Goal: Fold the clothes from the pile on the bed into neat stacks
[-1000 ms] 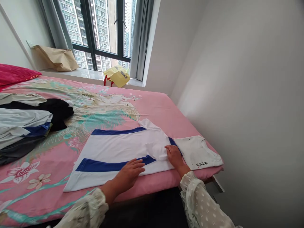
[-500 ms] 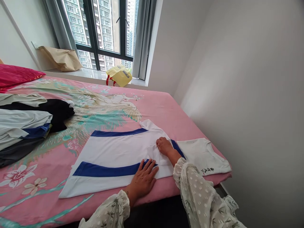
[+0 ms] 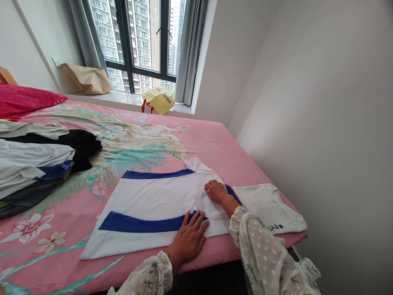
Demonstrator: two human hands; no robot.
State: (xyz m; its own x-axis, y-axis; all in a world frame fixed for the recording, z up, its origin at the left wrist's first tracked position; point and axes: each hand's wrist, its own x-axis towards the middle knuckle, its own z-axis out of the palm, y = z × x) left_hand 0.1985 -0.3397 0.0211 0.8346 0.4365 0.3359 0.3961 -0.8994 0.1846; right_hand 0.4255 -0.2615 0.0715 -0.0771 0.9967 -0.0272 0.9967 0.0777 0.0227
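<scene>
A white shirt with blue bands (image 3: pixel 147 197) lies spread on the bed, its sides folded inward. My left hand (image 3: pixel 188 239) rests flat near the lower blue band, fingers stretched out and pressing on the cloth. Higher up and to the right, my right hand (image 3: pixel 217 191) is closed, its curled fingers gripping the shirt's fabric near the sleeve and shoulder; the fingertips are partly hidden. Just right of that shirt lies a white top with dark lettering (image 3: pixel 267 200), near the bed's corner and partly behind my right sleeve.
The bed (image 3: pixel 208 139) has a pink patterned sheet. A pile of clothes (image 3: pixel 33 151) lies at the left, with a red pillow (image 3: pixel 33 98) behind it. On the windowsill stand a brown paper bag (image 3: pixel 89 80) and a yellow bag (image 3: pixel 159 100). A wall (image 3: pixel 331 123) borders the right.
The view has shifted slightly, so everything sits a little farther right and lower. Both hands keep nearly the same places on the shirt.
</scene>
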